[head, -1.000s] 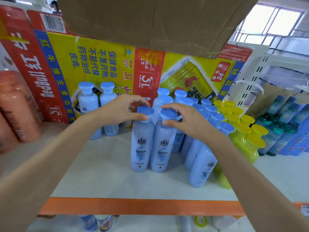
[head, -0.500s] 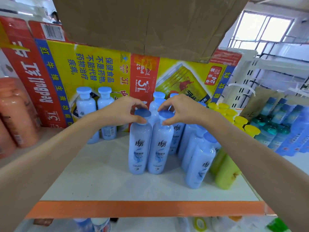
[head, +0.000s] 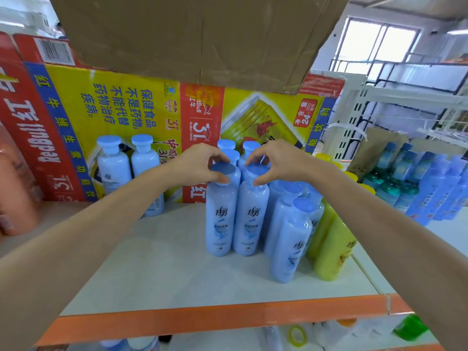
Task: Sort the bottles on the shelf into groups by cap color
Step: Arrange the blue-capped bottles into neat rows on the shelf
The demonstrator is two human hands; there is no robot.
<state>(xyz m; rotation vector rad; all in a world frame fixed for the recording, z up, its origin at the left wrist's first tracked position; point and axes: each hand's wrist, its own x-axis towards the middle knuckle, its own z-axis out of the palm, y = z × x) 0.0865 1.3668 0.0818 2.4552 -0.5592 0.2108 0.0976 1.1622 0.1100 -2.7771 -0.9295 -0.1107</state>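
Observation:
Two pale blue bottles with blue caps stand side by side at the middle of the white shelf [head: 157, 269]. My left hand [head: 200, 164] pinches the cap of the left bottle [head: 220, 221]. My right hand [head: 274, 160] pinches the cap of the right bottle [head: 249, 219]. Several more blue-capped bottles [head: 291, 239] crowd just right of and behind them. Yellow bottles with yellow caps [head: 331, 249] stand further right, partly hidden by my right forearm. Two other blue-capped bottles [head: 126, 171] stand apart at the back left.
A printed red and yellow carton [head: 106, 110] forms the back wall, with a brown cardboard box [head: 197, 34] overhead. Orange bottles [head: 15, 183] sit at the far left. Teal and blue bottles [head: 417, 181] fill the neighbouring shelf on the right. The orange shelf lip [head: 202, 320] runs along the front.
Both hands have closed more tightly onto the two front bottles' caps. The view has shifted, so the bottles sit more to the right of the shelf.

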